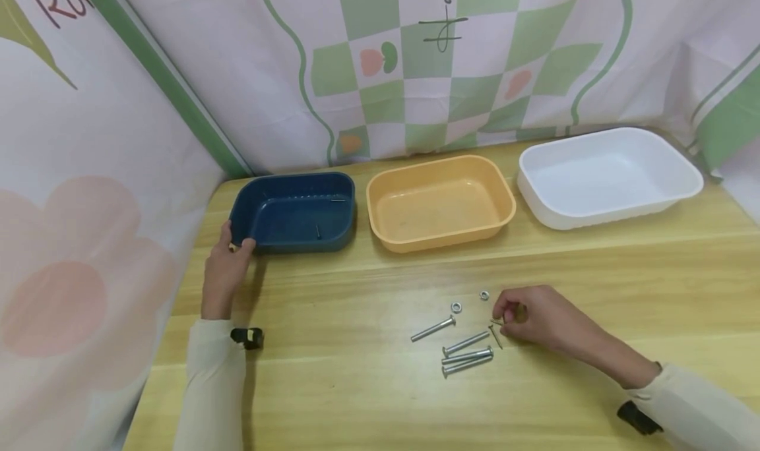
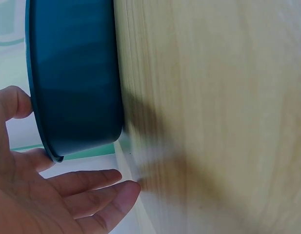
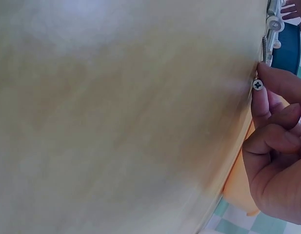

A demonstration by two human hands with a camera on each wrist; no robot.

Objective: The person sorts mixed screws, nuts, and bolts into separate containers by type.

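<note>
At the near left corner of the dark blue tray (image 1: 297, 248), my left hand (image 1: 227, 273) holds the rim lightly with thumb and a finger. The left wrist view shows its other fingers (image 2: 99, 195) extended below the rim. Small dark screws (image 1: 318, 232) lie inside that tray. My right hand (image 1: 543, 316) pinches a small cross-head screw (image 3: 257, 85) between thumb and forefinger, low over the table. A second small screw (image 1: 495, 337) lies just beside the fingertips. Left of that hand are several long silver bolts (image 1: 433, 329) and two nuts, one nearer (image 1: 456, 307) and one farther (image 1: 484, 295).
A yellow tray (image 1: 442, 237) stands in the middle of the back row, and a white tray (image 1: 611, 217) at its right. All three trays sit on a wood-grain table (image 1: 332, 372). Printed curtains (image 1: 427, 101) hang behind and at the left.
</note>
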